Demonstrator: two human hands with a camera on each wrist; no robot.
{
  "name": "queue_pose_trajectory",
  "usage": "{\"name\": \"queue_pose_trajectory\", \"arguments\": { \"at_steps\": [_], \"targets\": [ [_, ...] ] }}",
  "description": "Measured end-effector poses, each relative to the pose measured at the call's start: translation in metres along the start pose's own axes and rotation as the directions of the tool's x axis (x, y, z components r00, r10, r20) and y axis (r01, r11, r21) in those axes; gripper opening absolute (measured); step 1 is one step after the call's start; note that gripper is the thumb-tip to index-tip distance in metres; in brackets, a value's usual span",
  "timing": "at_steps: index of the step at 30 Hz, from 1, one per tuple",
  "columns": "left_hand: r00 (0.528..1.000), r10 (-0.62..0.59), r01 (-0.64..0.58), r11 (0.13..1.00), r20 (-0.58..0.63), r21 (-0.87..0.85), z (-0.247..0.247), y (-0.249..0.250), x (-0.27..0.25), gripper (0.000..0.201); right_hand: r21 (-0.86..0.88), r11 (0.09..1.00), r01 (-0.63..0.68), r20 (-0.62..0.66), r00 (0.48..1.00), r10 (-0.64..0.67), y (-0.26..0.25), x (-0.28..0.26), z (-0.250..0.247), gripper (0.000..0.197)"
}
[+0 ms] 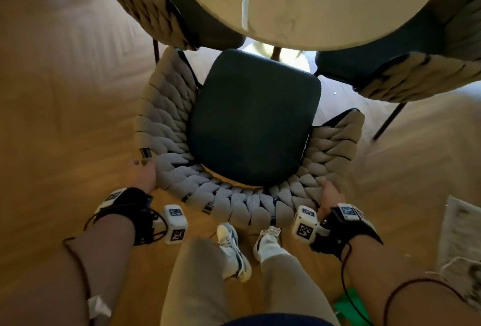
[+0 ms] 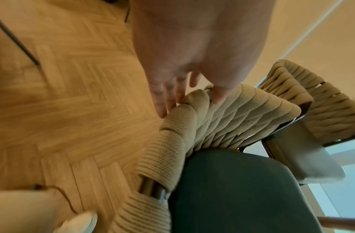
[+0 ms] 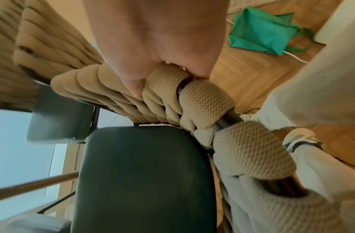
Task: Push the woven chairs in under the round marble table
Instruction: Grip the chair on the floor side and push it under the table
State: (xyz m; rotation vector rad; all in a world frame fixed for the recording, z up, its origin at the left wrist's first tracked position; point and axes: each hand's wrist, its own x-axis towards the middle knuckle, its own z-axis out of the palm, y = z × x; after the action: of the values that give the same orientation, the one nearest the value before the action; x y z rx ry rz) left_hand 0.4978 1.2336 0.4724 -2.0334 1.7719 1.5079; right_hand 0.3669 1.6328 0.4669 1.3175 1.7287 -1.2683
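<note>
A woven chair (image 1: 234, 203) with a dark green seat (image 1: 252, 122) stands in front of me, its curved back toward me. The seat's front edge lies at the rim of the round marble table (image 1: 325, 0). My left hand (image 1: 142, 173) lies against the back's left rear rim (image 2: 232, 113), fingers (image 2: 164, 100) straight along the outside and thumb on top. My right hand (image 1: 330, 195) grips the right rear rim (image 3: 204, 100); in the right wrist view its fingers curl round the woven band and the thumb (image 3: 134, 85) lies on the inner side.
Two more woven chairs flank the table, one at the left (image 1: 145, 5) and one at the right (image 1: 416, 76). My white shoes (image 1: 234, 250) stand just behind the chair on the herringbone floor. A green bag (image 3: 258, 34) and a pale rug (image 1: 463, 234) lie to my right.
</note>
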Motion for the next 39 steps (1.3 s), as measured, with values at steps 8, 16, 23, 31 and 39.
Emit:
{"name": "queue_pose_trajectory", "arguments": {
  "at_steps": [8, 16, 23, 31, 39],
  "targets": [
    [0.998, 0.047, -0.047, 0.999, -0.031, 0.006, 0.013, 0.031, 0.020, 0.063, 0.056, 0.997, -0.050, -0.222, 0.973, 0.061, 0.018, -0.004, 0.022, 0.087],
    [0.992, 0.120, -0.125, 0.978, 0.039, 0.169, 0.013, 0.029, 0.114, 0.086, 0.132, 0.977, 0.168, -0.389, 0.915, -0.104, 0.056, -0.032, 0.051, 0.072],
    [0.973, 0.172, -0.204, 0.952, 0.151, 0.227, -0.005, 0.055, 0.074, 0.049, 0.107, 0.978, 0.180, -0.397, 0.910, -0.124, 0.062, -0.040, 0.056, 0.075],
    [0.972, 0.207, -0.229, 0.945, 0.115, 0.233, -0.007, 0.053, 0.074, 0.053, -0.020, 0.982, 0.188, -0.421, 0.889, -0.179, 0.074, -0.021, 0.050, 0.078],
    [0.976, 0.177, -0.201, 0.955, 0.124, 0.218, -0.009, 0.062, 0.081, 0.047, -0.057, 0.967, 0.247, -0.401, 0.882, -0.249, 0.079, -0.026, 0.059, 0.084]
  ]
}}
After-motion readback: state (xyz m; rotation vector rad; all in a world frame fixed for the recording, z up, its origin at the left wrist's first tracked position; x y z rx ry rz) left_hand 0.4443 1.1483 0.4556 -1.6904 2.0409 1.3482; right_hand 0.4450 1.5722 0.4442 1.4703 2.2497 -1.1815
